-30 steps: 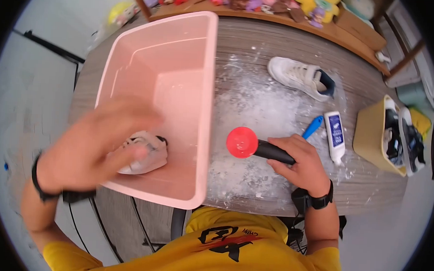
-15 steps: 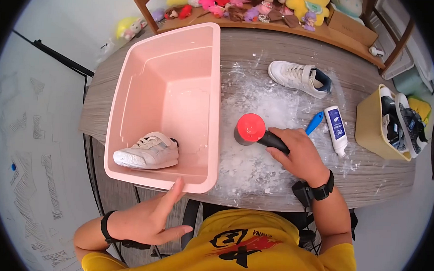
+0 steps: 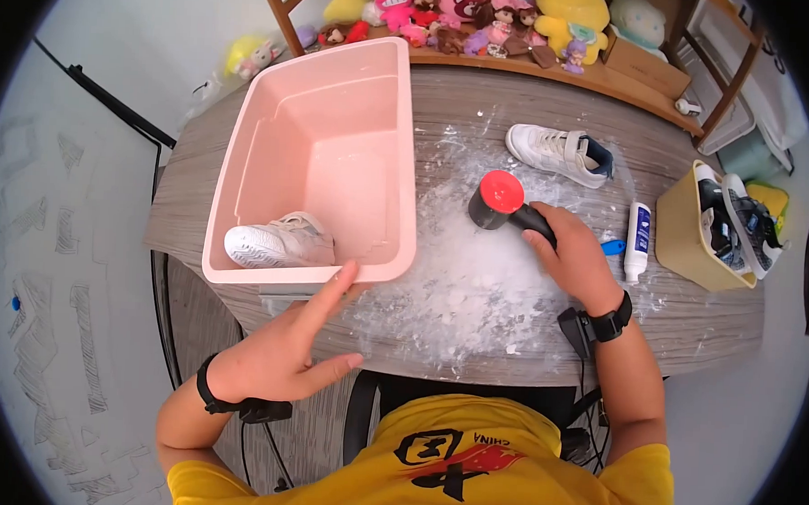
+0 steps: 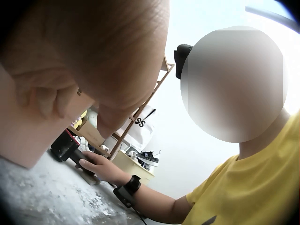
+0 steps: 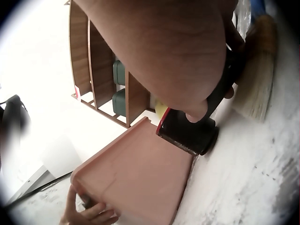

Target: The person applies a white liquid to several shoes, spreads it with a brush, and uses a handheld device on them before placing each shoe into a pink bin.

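Note:
My left hand [image 3: 278, 351] has its index finger straight against the near rim of a pink plastic tub [image 3: 407, 162], thumb spread apart. Inside the tub, near its front left, sits a white sneaker [image 3: 283, 243]. My right hand [image 3: 574, 255] grips the black handle of a cup-shaped tool [image 3: 501, 195] with a red round top, low over the powdery tabletop. The right wrist view shows its black body close to the surface, beside a brush [image 5: 258, 70] with pale bristles. In the head view, the brush's blue handle [image 3: 613, 247] pokes out by my right hand.
Another white sneaker [image 3: 562, 154] lies toward the back of the wooden table [image 3: 708, 329]. A white and blue bottle [image 3: 637, 240] stands between my right hand and a yellow bin [image 3: 694, 243] of shoes. Behind is a shelf [image 3: 485, 62] with plush toys.
My left hand has come from over the tub's sneaker to its near rim. The tub has slid away from the table's front edge. My right hand and the tool moved toward the back; the bottle shifted.

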Action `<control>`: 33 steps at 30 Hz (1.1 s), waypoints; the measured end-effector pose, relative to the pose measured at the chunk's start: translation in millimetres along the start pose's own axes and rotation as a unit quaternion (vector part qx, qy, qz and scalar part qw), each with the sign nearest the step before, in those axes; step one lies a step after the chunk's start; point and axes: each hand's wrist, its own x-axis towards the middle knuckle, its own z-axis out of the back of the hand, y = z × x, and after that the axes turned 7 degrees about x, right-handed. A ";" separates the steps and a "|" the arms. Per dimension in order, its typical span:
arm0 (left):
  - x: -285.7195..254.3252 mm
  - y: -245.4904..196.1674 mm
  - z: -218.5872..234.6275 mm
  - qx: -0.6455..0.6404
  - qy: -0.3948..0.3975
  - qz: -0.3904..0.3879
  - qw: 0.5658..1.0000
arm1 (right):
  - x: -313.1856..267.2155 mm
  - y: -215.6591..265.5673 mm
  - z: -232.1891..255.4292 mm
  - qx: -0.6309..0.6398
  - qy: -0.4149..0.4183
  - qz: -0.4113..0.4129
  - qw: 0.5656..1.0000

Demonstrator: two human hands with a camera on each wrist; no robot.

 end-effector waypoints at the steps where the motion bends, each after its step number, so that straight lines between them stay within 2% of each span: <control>1: 1.9 2.3 1.9 -0.004 -0.002 -0.004 1.000 | 1.7 -3.2 2.2 -0.006 0.000 -0.001 1.000; 4: 4.1 4.8 8.1 0.013 0.001 0.020 1.000 | 7.6 -14.3 5.9 -0.036 -0.025 0.016 0.999; 7: 5.6 9.2 9.8 0.025 -0.019 0.009 0.999 | 14.1 -28.7 6.0 -0.058 -0.051 0.037 0.996; 13: 1.8 -1.0 17.3 0.064 -0.044 0.039 0.996 | 19.7 -26.9 25.5 -0.015 -0.039 0.022 0.999; 16: -9.4 -33.7 45.5 0.005 -0.056 0.156 0.986 | 22.2 -20.9 41.3 0.006 -0.058 0.007 0.998; 19: -20.2 -37.3 66.1 0.070 -0.171 0.093 0.978 | 27.0 -28.1 49.0 0.018 -0.112 -0.020 0.993; 20: -18.9 -36.4 64.7 0.100 -0.243 0.094 0.960 | 29.1 -32.0 51.8 0.021 -0.135 -0.029 0.990; 23: -17.9 -34.3 73.7 0.111 -0.258 0.109 0.953 | 32.9 -56.8 51.2 -0.023 -0.131 -0.015 0.991; 24: -18.4 -34.2 69.9 0.119 -0.262 0.111 0.951 | 32.8 -62.1 50.6 -0.038 -0.106 -0.041 0.993; 27: -9.4 -41.4 57.3 0.145 -0.154 0.053 0.976 | 35.0 -64.0 48.3 -0.042 -0.083 -0.060 0.994; 30: 8.0 -38.8 22.3 0.096 -0.040 0.007 0.995 | 39.7 -83.4 42.2 -0.132 -0.112 0.003 0.985; 33: 25.4 -18.2 -17.9 0.002 -0.007 -0.004 1.000 | 46.0 -87.1 48.5 -0.103 -0.097 -0.016 0.990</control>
